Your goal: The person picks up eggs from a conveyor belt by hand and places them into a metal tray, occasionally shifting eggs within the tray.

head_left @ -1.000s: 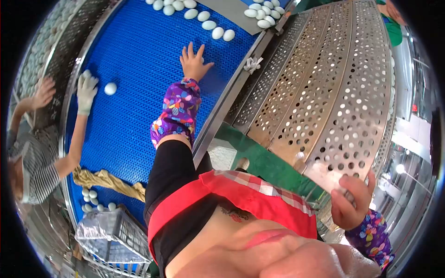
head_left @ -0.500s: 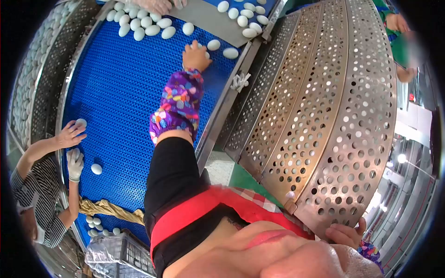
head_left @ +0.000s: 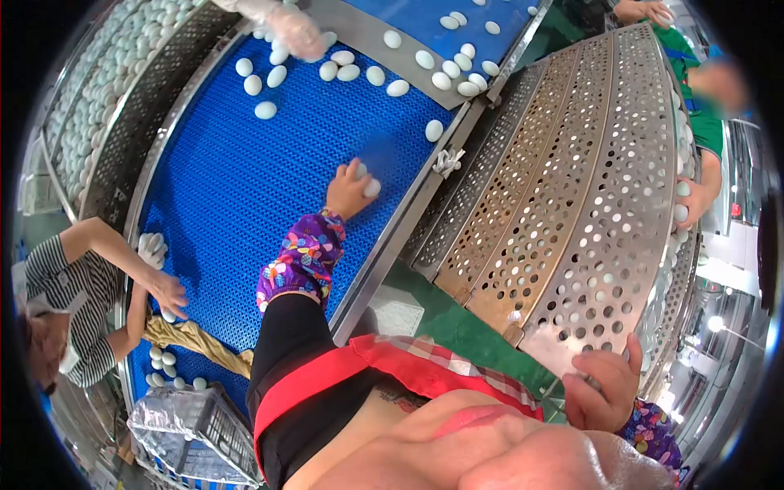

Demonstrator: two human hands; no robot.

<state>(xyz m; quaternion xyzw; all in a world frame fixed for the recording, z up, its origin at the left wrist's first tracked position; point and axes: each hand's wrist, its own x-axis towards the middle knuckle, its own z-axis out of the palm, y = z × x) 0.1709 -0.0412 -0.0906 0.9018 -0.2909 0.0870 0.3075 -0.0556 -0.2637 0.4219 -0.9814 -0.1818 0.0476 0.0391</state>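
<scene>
Honestly, your head view hides much: your chin fills the lower frame, and the fisheye edge cuts off the crate point(head_left: 192, 433) at lower left. Your left hand point(head_left: 349, 189) at centre is curled around white eggs point(head_left: 371, 187) on the blue belt point(head_left: 237, 188). Your right hand point(head_left: 603, 390), lower right, clasps the lip of the perforated steel guard point(head_left: 588, 212); what its fingers cover is unclear. Loose eggs point(head_left: 445, 75) crowd the top; a co-worker's hand point(head_left: 167, 290) reaches in at left.

White eggs point(head_left: 365, 180) on blue belt point(head_left: 237, 180)
</scene>
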